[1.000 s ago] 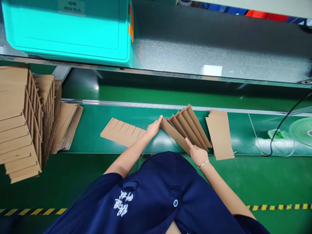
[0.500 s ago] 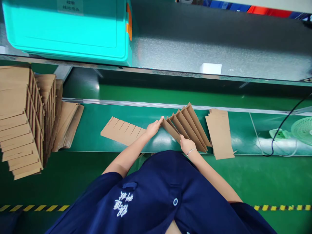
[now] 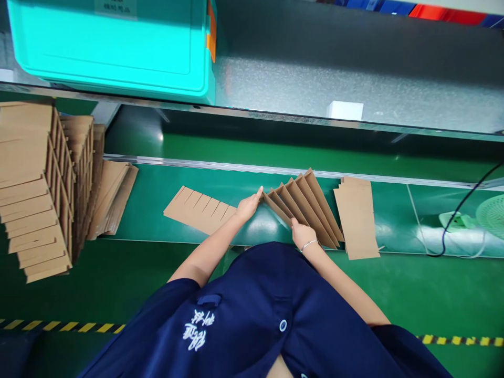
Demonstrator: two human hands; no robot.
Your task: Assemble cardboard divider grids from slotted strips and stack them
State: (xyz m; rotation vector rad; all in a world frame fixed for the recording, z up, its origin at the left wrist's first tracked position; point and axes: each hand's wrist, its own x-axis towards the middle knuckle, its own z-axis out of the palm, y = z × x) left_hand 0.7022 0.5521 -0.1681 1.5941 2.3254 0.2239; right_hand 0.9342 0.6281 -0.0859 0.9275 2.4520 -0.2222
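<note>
A partly interlocked cardboard divider (image 3: 307,205), its several panels fanned out and leaning, stands on the green bench in front of me. My left hand (image 3: 249,206) is closed on the left end of its nearest panel. Lower down, my right hand (image 3: 302,233) grips that panel's near edge, the thumb on top. Under and beside my left forearm lies a flat slotted cardboard strip (image 3: 197,209). Right of the divider, and close to it, rests a stack of flat cardboard pieces (image 3: 356,218).
Assembled cardboard dividers (image 3: 31,194) are piled at the left, with loose cardboard sheets (image 3: 114,197) beside them. A turquoise lidded box (image 3: 114,58) and a white block (image 3: 345,111) sit on the metal shelf (image 3: 275,79). At the right are a black cable (image 3: 460,205) and a green fan (image 3: 492,216).
The view has shifted slightly. Both hands keep their hold on the divider, and its panels have moved very little.
</note>
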